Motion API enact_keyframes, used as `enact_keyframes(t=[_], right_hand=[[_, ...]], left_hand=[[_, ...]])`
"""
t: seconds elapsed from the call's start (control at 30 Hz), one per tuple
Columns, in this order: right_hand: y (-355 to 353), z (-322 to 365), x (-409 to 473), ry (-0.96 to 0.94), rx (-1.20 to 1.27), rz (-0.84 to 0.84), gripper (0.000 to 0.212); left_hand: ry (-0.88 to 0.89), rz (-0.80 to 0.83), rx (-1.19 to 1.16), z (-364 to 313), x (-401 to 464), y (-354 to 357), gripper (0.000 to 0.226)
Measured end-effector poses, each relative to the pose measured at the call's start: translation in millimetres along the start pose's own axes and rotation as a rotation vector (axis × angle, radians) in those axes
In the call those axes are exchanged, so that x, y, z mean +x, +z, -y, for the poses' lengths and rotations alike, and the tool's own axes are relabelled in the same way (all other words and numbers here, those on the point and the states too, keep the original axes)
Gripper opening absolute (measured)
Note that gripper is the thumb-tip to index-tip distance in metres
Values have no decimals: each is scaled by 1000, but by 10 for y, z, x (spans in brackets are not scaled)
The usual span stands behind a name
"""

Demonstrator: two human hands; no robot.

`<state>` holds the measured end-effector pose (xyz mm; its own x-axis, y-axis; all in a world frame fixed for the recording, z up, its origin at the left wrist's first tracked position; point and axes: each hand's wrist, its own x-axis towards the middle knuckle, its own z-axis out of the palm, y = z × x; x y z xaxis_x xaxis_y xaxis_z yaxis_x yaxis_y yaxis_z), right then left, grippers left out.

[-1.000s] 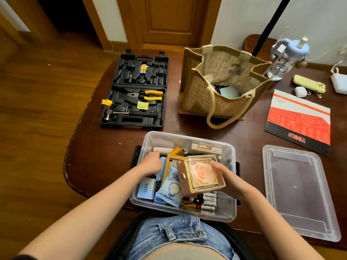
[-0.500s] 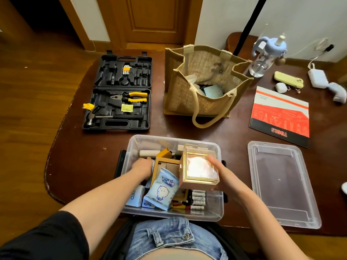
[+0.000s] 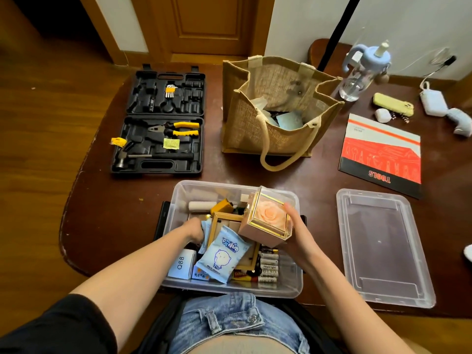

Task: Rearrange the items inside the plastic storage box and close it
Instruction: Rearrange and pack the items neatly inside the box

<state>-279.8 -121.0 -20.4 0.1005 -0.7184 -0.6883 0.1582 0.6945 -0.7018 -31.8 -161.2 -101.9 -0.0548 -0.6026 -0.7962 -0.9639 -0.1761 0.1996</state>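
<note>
Rose display box [image 3: 265,221] held tilted over the open plastic storage box [image 3: 293,282].
Storage box is sat at 6 o'clock on the table [image 3: 97,221], against the near edge; lid [image 3: 383,249] is laid flat beside it at 3 o'clock, off the box. Rose box is clasped by the right hand [image 3: 293,233], fingers wrapped round its right side, above the box's 2 o'clock corner. Left hand [image 3: 195,229] is pushed down among the contents at the 9 o'clock side; fingers are hidden, so grip cannot be told. Blue tissue pack [image 3: 221,258] and batteries [image 3: 267,267] are seen at the near side. Open tool case [image 3: 159,123] at 11 o'clock, jute bag [image 3: 275,108] at 12.
</note>
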Motion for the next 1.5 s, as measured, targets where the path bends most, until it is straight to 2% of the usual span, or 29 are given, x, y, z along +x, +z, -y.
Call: enact_keyframes(t=[0.1,0.23,0.43,0.7,0.97,1.13,1.27,1.37,1.43,1.5], right_hand=[[15,3,1,4,22,-6,69],[19,-11,-1,3,-4,-21,64],[21,-9,-23,12,-27,-10,68],[15,5,-27,1,-17,13,57],[5,-6,-19,-8,-8,10,57],[-1,-15,-8,-23,-58,33,60],[-37,-35,2,-24,-113,93,55],[-45,-43,-1,-26,-167,115,64],[-30,-41,5,-30,-202,108,71],[3,-17,7,-33,-217,116,69]], left_hand=[[32,-13,8,0,-20,60,25],[-22,-139,-18,-23,-23,141,22],[-113,-153,-87,-23,-9,111,25],[-193,-121,-40,-67,-33,150,31],[-173,-86,-82,-65,-42,101,29],[-40,-220,-73,-44,-199,3,4],[64,-423,-31,-69,-389,-171,6],[113,-596,-39,-83,-549,-339,14],[120,-670,-104,-75,-650,-425,18],[115,-679,-249,-55,-720,-485,15]])
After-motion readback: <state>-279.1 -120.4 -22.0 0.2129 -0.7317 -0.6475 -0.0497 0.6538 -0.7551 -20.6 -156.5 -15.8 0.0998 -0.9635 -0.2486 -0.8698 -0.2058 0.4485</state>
